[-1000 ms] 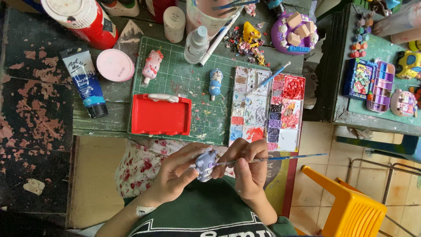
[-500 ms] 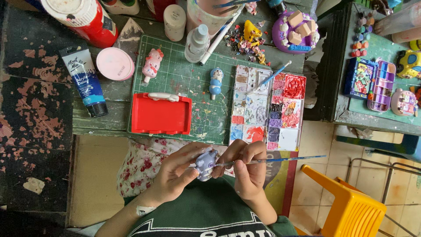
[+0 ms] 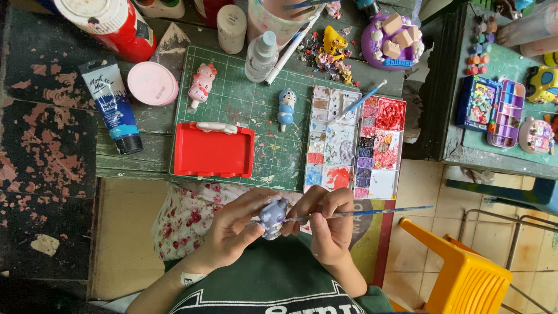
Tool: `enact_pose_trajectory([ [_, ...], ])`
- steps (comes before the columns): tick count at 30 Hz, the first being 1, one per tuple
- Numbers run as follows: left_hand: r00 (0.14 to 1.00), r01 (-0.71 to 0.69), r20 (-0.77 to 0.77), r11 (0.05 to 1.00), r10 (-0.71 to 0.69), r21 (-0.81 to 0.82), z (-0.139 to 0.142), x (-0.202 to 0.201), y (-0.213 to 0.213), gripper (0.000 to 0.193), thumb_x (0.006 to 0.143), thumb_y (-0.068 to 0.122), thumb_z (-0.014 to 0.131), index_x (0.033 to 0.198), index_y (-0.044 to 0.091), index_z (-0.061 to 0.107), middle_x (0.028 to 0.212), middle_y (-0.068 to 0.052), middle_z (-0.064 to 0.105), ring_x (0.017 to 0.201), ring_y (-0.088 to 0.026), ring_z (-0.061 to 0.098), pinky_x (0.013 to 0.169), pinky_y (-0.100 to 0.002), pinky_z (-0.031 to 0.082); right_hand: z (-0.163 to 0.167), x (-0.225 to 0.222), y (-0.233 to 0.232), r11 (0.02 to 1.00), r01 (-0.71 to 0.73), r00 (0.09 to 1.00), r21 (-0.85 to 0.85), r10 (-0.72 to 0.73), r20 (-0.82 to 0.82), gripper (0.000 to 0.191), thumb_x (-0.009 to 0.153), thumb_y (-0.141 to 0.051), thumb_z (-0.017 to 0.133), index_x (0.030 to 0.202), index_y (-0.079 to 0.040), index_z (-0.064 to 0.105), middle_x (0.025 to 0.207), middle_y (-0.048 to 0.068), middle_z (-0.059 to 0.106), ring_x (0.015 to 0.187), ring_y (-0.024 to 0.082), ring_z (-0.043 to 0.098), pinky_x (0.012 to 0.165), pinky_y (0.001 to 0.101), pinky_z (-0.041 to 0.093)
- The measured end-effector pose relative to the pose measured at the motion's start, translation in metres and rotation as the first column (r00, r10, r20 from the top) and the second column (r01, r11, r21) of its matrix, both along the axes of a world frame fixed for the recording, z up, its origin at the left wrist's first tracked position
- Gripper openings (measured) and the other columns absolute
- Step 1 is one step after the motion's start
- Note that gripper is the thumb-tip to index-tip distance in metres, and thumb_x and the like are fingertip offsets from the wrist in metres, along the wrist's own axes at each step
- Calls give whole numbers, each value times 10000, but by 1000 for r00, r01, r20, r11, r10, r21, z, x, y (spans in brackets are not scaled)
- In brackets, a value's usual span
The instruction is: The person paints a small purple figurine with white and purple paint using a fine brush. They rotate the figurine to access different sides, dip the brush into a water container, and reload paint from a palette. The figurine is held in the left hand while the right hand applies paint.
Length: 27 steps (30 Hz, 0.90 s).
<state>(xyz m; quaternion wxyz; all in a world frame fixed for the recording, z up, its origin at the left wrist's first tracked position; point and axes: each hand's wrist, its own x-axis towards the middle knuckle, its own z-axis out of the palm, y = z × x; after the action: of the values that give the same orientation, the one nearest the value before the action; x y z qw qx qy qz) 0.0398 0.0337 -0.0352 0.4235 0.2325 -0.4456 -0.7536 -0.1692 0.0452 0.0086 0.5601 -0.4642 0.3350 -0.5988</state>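
My left hand (image 3: 235, 224) holds a small pale lilac figurine (image 3: 272, 217) close to my body, below the table edge. My right hand (image 3: 326, 224) grips a thin paintbrush (image 3: 372, 212) whose tip rests against the figurine and whose handle points right. Just above my hands lies a paint palette (image 3: 353, 143) with several wells of red, blue, grey and white paint, and a second brush lying across its top.
A green cutting mat (image 3: 244, 110) carries a red box (image 3: 213, 151), a pink figurine (image 3: 201, 85), a blue figurine (image 3: 285, 108) and a small clear bottle (image 3: 261, 56). A blue paint tube (image 3: 111, 103), pink lid (image 3: 153, 83) and red bottle (image 3: 110, 23) lie left. A yellow stool (image 3: 465, 273) stands at lower right.
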Motion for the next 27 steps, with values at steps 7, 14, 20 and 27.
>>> enact_pose_trajectory([
  [7,999,-30,31,998,32,-54,-4,0,3,478,1076,231,636,1482,-5,545,1506,-189,544,1440,-296,507,1182,-452,462,0,0,1,1000,-2,1000,10,2,-1,179,1110,-112,499,1103,-100,321,946,226,600,726,215,665,642,294,547],
  [14,1000,-9,-6,1000,9,-4,-6,0,4,477,1064,224,630,1483,13,546,1506,-179,538,1433,-287,522,1180,-448,483,0,1,0,1000,8,1000,9,-8,-11,182,1112,-126,502,1097,-101,322,933,223,606,721,213,669,630,285,547],
  [20,999,-17,-35,1000,16,-25,-6,0,3,467,1084,231,632,1489,18,543,1500,-182,544,1418,-291,538,1173,-446,484,2,2,-2,1000,17,1000,16,-17,6,190,1109,-134,510,1095,-101,324,933,213,594,699,224,674,603,293,551],
  [27,1000,4,-8,1000,-4,-18,-4,0,2,481,1076,243,624,1489,11,538,1499,-184,541,1436,-293,518,1186,-457,485,4,3,0,999,43,999,23,-43,23,209,1114,-158,518,1100,-115,314,921,199,583,706,236,684,606,301,554],
])
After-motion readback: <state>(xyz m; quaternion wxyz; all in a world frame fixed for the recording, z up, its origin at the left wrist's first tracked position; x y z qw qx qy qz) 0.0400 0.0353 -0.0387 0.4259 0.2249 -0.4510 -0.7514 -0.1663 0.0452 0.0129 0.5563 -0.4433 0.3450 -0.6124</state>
